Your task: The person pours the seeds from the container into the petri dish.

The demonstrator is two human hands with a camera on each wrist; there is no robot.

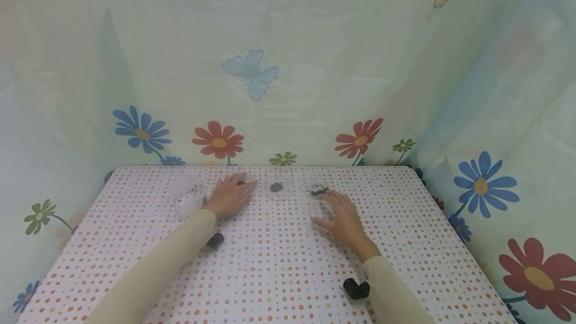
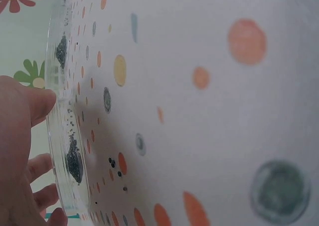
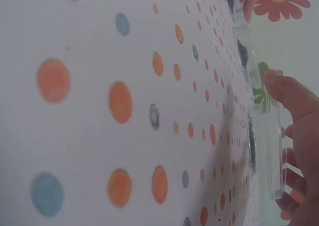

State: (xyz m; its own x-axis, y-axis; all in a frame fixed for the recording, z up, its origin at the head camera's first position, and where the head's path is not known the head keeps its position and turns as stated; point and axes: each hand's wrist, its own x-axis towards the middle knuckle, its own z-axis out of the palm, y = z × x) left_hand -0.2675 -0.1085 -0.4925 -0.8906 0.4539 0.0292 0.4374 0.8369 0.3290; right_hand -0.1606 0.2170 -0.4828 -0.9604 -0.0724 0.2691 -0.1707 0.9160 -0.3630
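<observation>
In the head view, my left hand (image 1: 231, 196) reaches over a clear petri dish at the back of the table. The left wrist view shows this petri dish (image 2: 75, 191) with a heap of small black grains (image 2: 74, 161); thumb and fingers grip its rim from either side. My right hand (image 1: 344, 216) holds a clear round lid (image 3: 275, 151) by its edge, thumb on one side and fingers on the other. The lid is tilted close by the right petri dish (image 1: 310, 184), whose black grains (image 1: 319, 191) are partly covered by the fingers.
Between the hands stands a middle petri dish (image 1: 288, 195) with a black heap (image 1: 276, 187). Clear plastic pieces (image 1: 189, 200) lie left of my left hand. A few loose grains (image 2: 112, 162) are on the dotted table (image 1: 270, 274). A flowered curtain (image 1: 306, 109) hangs behind.
</observation>
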